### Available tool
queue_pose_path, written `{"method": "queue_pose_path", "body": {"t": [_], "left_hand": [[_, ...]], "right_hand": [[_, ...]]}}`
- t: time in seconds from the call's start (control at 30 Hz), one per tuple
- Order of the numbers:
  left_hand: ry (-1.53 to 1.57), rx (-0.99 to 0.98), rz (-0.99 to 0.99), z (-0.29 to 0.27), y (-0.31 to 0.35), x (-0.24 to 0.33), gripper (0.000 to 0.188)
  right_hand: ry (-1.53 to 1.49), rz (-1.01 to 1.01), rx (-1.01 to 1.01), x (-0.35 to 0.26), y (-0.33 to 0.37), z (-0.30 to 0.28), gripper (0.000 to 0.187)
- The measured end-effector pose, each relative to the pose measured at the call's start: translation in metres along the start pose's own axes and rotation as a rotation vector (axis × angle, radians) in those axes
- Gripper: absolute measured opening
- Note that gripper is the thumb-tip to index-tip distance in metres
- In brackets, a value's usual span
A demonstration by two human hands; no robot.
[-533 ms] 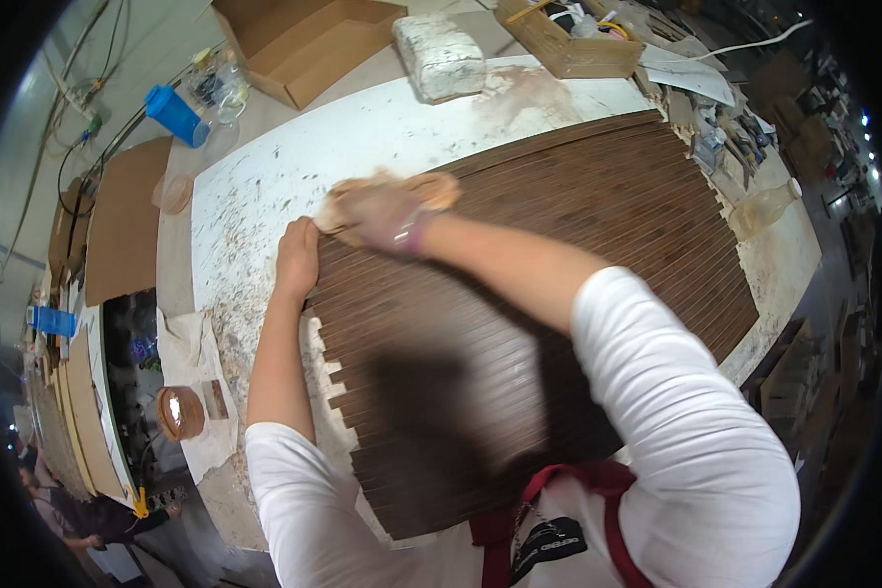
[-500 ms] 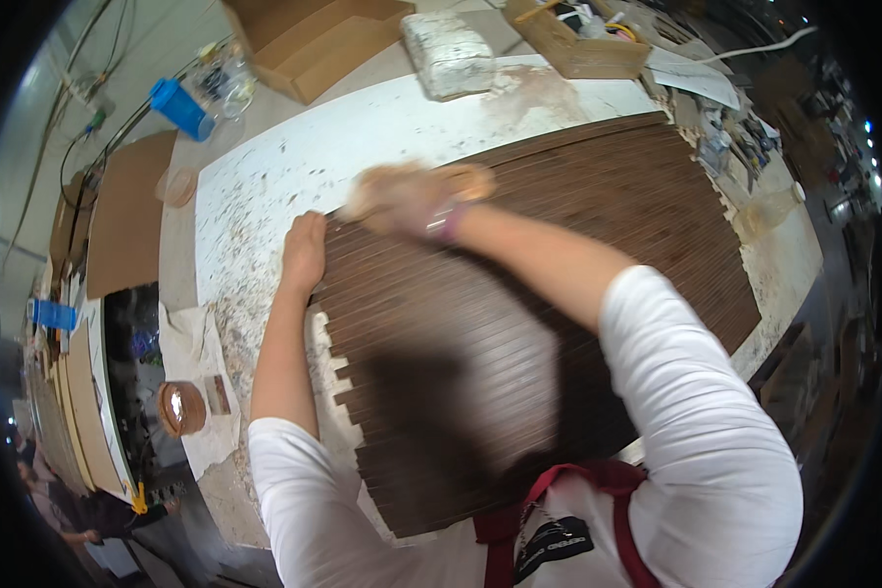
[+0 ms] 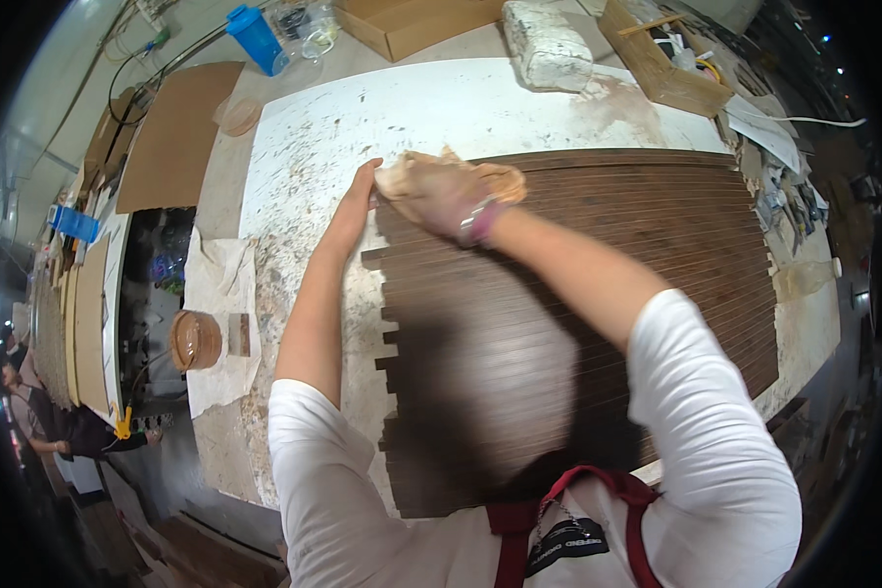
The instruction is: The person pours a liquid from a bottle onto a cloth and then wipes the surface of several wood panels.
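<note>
A dark brown slatted wood panel (image 3: 598,245) with stepped, uneven side edges lies before me on the table. At its far left corner my left hand (image 3: 356,196) is closed against the edge, its fingers partly hidden. Beside it, my right hand (image 3: 441,196) is wrapped round a tan cloth (image 3: 416,171) and presses it on the panel's far edge. The right hand looks covered by a thin, see-through glove and is blurred slightly. A pinkish-purple band (image 3: 482,220) circles that wrist. My shadow falls across the near part of the panel.
A stained white board (image 3: 314,127) lies under the panel. To the left, a round brown container (image 3: 196,340) stands on a pale cloth (image 3: 220,265). Beyond are a blue bottle (image 3: 253,39), a whitish wrapped block (image 3: 549,49) and a wooden box (image 3: 657,73). A person (image 3: 54,412) is at far left.
The view has shifted, so the panel and table sit differently in the picture. My right hand still presses the cloth near the far left corner, with the left hand beside it.
</note>
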State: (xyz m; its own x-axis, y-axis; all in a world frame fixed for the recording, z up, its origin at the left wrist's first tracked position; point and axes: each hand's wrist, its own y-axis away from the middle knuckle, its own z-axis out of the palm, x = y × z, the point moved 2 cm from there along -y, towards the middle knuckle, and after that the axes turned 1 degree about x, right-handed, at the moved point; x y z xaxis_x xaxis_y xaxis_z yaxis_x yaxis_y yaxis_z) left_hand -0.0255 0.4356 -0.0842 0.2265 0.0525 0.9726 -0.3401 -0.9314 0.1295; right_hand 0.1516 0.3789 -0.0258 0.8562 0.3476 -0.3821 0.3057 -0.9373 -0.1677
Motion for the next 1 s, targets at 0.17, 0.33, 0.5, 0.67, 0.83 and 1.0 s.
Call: {"method": "queue_pose_path", "body": {"t": [0.17,0.33,0.5,0.67,0.83,1.0], "left_hand": [[0.263,0.027,0.103,0.003,0.033,-0.002,0.078],[0.321,0.210,0.025,0.032,0.041,0.012,0.071],[0.718,0.319,0.043,0.034,0.025,0.011,0.059],[0.160,0.450,0.234,0.001,0.039,0.028,0.054],[-1.074,0.174,0.488,0.054,0.065,0.052,0.065],[-1.181,0.275,0.382,0.069,0.070,0.059,0.042]], "right_hand": [[0.128,0.057,0.117,0.141,0.072,-0.048,0.034],[-0.266,0.049,0.211,0.059,0.036,-0.006,0.022],[-0.113,-0.062,0.051,-0.042,-0.018,0.022,0.023],[-0.301,-0.113,-0.106,-0.022,0.020,-0.037,0.040],[-0.061,0.078,0.346,0.121,0.084,-0.108,0.049],[0.461,0.123,0.025,0.180,0.107,-0.074,0.054]]}}
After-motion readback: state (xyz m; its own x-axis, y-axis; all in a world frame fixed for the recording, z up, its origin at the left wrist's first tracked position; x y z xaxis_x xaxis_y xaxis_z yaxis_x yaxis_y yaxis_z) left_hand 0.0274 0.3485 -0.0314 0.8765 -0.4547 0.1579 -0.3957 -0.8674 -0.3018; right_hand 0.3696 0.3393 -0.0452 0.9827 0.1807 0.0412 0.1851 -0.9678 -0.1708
